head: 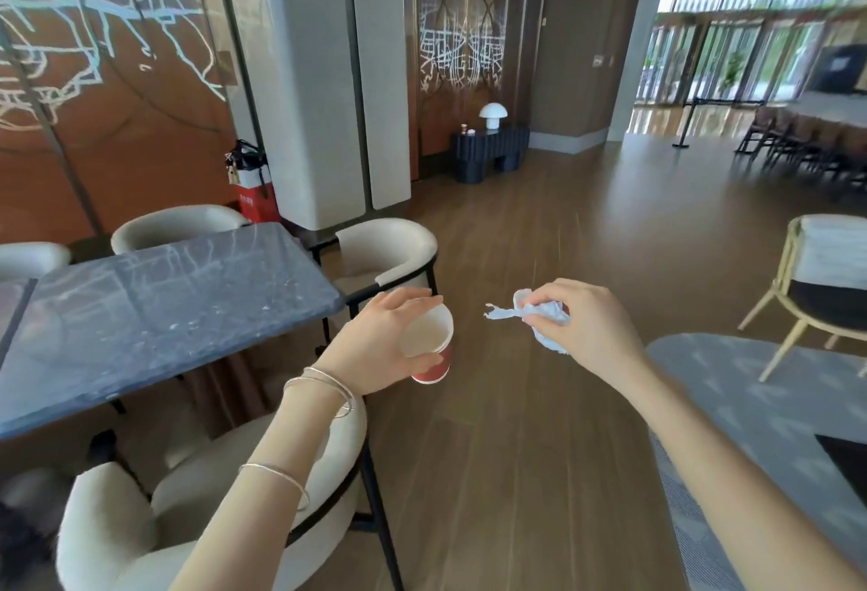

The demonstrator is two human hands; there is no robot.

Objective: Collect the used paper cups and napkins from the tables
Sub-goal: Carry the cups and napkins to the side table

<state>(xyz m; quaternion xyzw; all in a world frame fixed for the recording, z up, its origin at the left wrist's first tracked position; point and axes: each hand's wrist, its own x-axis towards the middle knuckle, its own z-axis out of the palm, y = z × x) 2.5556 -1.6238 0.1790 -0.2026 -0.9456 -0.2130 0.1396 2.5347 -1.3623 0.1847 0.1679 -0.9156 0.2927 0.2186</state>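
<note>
Seen from head height in a wood-floored hall, with both bare arms stretched forward. Gripping a red paper cup [429,344] in the left hand [375,342], with fingers curled over the rim and thumb hooked round the lower wall. Holding it tilted, mouth toward the camera, above the floor [516,403] just off the corner of a dark marble table [155,309]. Hiding much of the cup's red side behind the palm. Hard to tell whether the pale inside holds any liquid.

Pinching a crumpled white napkin [546,311] in the right hand [593,328], with fingers bunched tight around it. Leaving only a torn strip poking out toward the cup, well apart from it, with the rest buried in the fist.

Thin bangles [323,386] on the left wrist. Cream chairs [389,252] ringing the table, the nearest cut off by the bottom edge. Grey rug [750,403] cropped at right. Beside a far mushroom lamp [492,114], small items — too tiny to identify.
</note>
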